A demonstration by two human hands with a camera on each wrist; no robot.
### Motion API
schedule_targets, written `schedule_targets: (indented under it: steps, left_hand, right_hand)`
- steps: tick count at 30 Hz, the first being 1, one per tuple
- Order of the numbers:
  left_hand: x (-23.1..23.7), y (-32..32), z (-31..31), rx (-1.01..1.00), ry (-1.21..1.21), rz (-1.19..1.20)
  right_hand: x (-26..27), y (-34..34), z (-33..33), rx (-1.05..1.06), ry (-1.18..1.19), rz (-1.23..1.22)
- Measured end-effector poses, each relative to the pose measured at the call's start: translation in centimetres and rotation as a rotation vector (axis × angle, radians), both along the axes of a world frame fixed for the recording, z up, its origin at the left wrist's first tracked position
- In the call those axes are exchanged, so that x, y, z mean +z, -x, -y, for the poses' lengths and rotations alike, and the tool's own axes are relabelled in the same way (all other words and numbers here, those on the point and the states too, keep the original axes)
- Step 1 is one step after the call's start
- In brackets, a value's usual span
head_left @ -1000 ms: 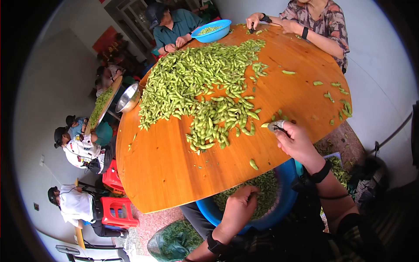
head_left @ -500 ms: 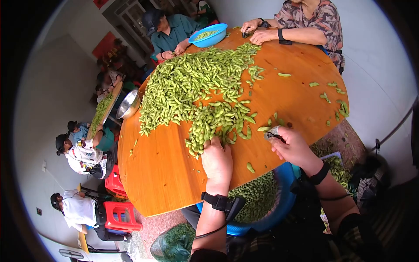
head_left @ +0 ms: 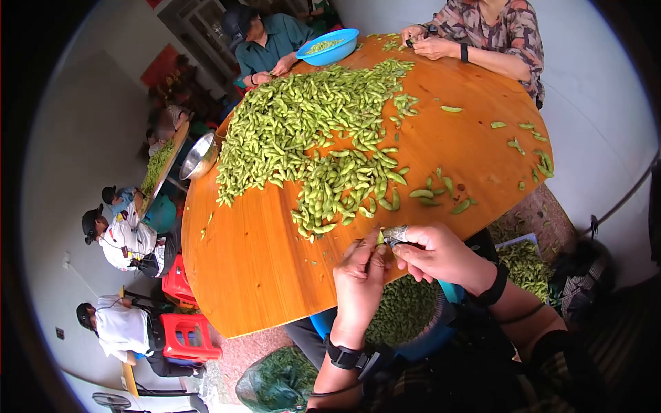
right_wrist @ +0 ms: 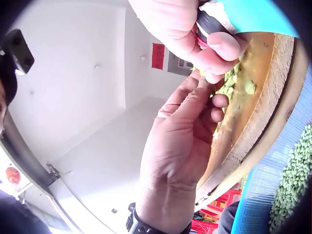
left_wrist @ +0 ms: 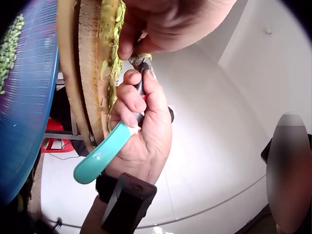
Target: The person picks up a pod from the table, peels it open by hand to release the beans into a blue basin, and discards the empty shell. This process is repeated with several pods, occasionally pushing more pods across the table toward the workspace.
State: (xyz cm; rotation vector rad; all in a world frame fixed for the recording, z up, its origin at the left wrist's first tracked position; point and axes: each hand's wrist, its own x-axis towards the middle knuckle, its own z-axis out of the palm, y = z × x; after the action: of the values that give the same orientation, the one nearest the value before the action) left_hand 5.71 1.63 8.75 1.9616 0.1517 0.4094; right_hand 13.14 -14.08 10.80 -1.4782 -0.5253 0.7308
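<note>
The person's left hand [head_left: 359, 281] is pinching a small green pod [head_left: 381, 237] just over the near edge of the tabletop [head_left: 255, 275], while the right hand [head_left: 441, 253] is gripping a teal-handled tool [left_wrist: 105, 152], the fingertips of both hands meeting around the pod. A big heap of pods [head_left: 296, 131] is covering the far left, with a smaller pile [head_left: 344, 187] lying nearer the hands. Under the near edge, a blue tub [left_wrist: 36, 146] is holding loose green beans [head_left: 403, 310] (plenty of them). On the far side, a blue bowl [head_left: 342, 52] is standing beside a person in a green shirt [head_left: 279, 45].
</note>
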Motion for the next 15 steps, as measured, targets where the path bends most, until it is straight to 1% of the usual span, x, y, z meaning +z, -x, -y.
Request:
schedule_targets:
  steps: [1, 3, 6, 8, 10, 11, 13, 14, 15]
  left_hand:
    - [0.0, 0.2, 0.1, 0.002, 0.004, 0.001]
    - [-0.1, 0.5, 0.6, 0.059, -0.234, 0.109]
    - [-1.3, 1.0, 0.5, 0.084, -0.161, 0.119]
    - [-1.8, 1.0, 0.6, 0.092, -0.120, 0.109]
    - [-2.2, 1.2, 0.7, 0.083, -0.031, 0.119]
    - [-2.3, 1.2, 0.9, 0.082, -0.029, 0.118]
    - [-2.2, 1.1, 1.1, 0.054, 0.124, 0.120]
    - [-2.2, 1.0, 0.8, 0.052, 0.126, 0.120]
    - [-2.2, 0.9, 0.4, -0.022, 0.225, 0.106]
  right_hand:
    - [0.4, 0.2, 0.2, 0.012, 0.011, 0.040]
    - [0.5, 0.5, 0.2, 0.025, 0.026, 0.080]
    - [-0.4, 1.0, -0.1, 0.008, -0.023, 0.084]
    - [-1.7, 1.1, -0.4, -0.023, -0.107, 0.024]
    - [-2.0, 1.3, -0.5, -0.030, -0.113, 0.016]
    - [-2.1, 1.4, -0.6, -0.039, -0.124, 0.010]
    - [-2.2, 1.4, -0.9, -0.052, -0.144, -0.008]
    - [-2.3, 1.4, -1.0, -0.065, -0.166, -0.024]
    - [-2.2, 1.3, -0.9, -0.065, -0.164, -0.024]
